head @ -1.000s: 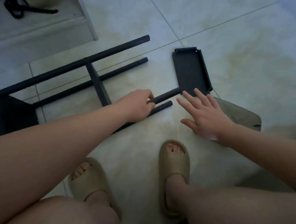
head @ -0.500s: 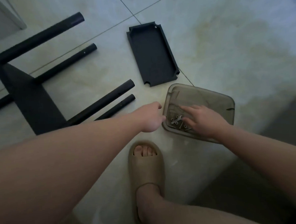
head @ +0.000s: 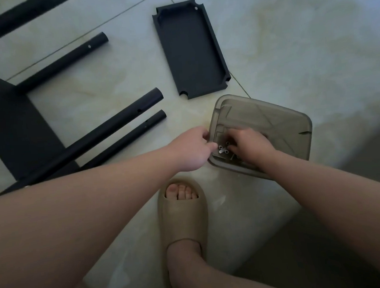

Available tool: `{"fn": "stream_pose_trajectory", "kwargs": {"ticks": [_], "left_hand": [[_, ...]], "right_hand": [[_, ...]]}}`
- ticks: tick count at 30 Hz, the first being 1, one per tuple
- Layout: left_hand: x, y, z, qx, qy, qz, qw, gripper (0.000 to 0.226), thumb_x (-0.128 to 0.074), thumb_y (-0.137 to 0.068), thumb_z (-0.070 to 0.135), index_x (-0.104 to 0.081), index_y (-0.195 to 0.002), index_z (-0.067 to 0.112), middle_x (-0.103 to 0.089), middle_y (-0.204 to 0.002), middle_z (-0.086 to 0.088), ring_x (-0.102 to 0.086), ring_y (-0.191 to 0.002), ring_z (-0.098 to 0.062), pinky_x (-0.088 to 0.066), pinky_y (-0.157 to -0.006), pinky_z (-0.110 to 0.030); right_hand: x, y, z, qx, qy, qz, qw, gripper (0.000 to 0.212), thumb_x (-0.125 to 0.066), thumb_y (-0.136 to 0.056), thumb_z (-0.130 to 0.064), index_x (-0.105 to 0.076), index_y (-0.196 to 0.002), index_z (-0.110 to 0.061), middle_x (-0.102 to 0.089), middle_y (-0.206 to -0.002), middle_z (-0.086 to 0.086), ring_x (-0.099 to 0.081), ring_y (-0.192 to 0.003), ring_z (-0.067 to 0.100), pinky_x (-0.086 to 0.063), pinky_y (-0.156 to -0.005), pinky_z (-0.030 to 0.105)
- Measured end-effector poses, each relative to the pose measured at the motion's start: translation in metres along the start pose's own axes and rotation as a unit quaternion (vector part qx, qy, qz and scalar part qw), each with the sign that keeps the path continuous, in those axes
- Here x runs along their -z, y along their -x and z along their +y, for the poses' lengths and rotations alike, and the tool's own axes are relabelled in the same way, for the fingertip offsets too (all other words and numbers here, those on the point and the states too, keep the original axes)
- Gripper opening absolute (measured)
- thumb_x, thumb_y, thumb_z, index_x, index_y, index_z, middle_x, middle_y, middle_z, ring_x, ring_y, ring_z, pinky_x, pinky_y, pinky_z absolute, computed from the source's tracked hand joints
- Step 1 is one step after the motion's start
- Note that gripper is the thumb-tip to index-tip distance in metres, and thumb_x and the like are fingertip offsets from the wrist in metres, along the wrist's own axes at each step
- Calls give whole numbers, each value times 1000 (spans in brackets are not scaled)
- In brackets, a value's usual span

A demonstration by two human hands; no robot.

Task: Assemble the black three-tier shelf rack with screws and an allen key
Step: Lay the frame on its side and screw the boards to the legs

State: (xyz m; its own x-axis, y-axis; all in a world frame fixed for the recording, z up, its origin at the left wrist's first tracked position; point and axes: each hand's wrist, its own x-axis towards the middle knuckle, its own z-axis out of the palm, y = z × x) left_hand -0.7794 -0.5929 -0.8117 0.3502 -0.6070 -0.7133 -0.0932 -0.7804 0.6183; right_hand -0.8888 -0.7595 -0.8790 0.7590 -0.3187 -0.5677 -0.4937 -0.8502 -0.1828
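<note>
The partly built black rack (head: pixel 19 135) lies on its side on the tiled floor at the left, its four tube legs (head: pixel 117 123) pointing right. A loose black shelf tray (head: pixel 190 49) lies flat beyond them. A smoky translucent plastic tray (head: pixel 271 126) holds several silver screws (head: pixel 223 149) in its near left corner. My right hand (head: pixel 251 147) is inside that tray with fingers curled over the screws; whether it holds one is hidden. My left hand (head: pixel 191 150) rests at the tray's left rim, fingers loosely curled.
My right foot in a beige slide sandal (head: pixel 183 214) stands just in front of the tray. A dark shadowed area (head: pixel 372 147) fills the right edge. Pale floor tiles with grout lines surround everything.
My left hand let go of the rack leg and moved right to the plastic tray. My right hand went into the tray and curled over the screws. The view swung right.
</note>
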Motion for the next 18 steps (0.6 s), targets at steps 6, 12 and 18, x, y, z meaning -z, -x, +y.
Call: {"fn": "stream_pose_trajectory", "kwargs": {"ticks": [6, 12, 18], "left_hand": [[-1, -2, -1, 1, 4, 2, 1000, 44, -53, -101, 34, -48, -139, 12, -62, -126, -11, -61, -114, -29, -44, -88, -32], [5, 8, 2, 5, 21, 13, 1000, 39, -52, -101, 36, -51, -134, 15, -63, -117, -5, -63, -107, -27, -43, -81, -32], [45, 39, 20, 73, 156, 42, 984, 25, -39, -104, 28, -57, -111, 12, -67, -106, -8, -61, -80, -20, -47, -67, -28]], "right_hand": [[-1, -3, -3, 13, 15, 13, 1000, 18, -59, -94, -19, -61, -110, -11, -63, -115, 12, -61, -103, 37, -48, -72, 40], [19, 20, -10, 23, -6, 80, 996, 20, -61, -92, -25, -61, -104, -9, -63, -104, 11, -60, -96, 37, -47, -70, 39], [79, 61, -44, 109, -45, 190, 975, 12, -66, -88, -16, -62, -95, -7, -60, -93, 5, -57, -86, 27, -51, -70, 43]]}}
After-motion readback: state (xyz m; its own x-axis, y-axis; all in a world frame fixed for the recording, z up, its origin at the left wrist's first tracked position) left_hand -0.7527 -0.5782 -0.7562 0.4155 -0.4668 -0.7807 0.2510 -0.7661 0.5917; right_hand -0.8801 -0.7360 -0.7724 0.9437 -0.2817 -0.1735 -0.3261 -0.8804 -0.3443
